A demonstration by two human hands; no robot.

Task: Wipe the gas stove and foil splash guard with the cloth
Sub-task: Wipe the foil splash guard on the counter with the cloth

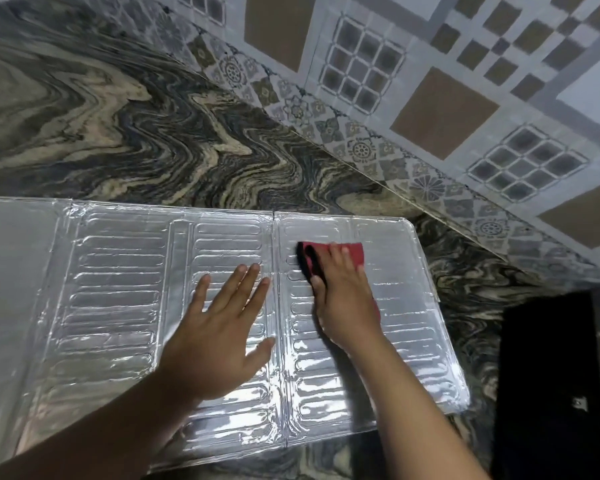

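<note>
Foil guard (118,289) flat on the counter (118,126), unfolded into ribbed panels, reaching well left of both hands and just past the right one. Shiny, glare on the ribs below the hands.

Left hand (222,330) flat on the middle panel, palm down, fingers straight and spread, thumb out toward the fold line; nothing held, only pressing the foil. Forearm up from the lower left corner, covering part of the near panel edge.

Just right of that hand, across the fold, right hand (343,299) pressing on the cloth (355,252), fingers laid over it and bent a little at the tips. Cloth red with a dark fold at the thumb side, showing beyond the fingertips and a sliver at the outer side of the palm; rest hidden under the hand. Cannot tell whether pinched or only pushed flat.

Beyond both hands, bare marbled stone of the counter, wavy dark and tan bands. Further right and beyond, tiled wall (430,81) with a patterned border strip where it meets the counter.

Right of the right forearm, well apart from the foil, a black block (548,375) on the counter, mostly in shadow; likely the stove, details too dark to tell.
</note>
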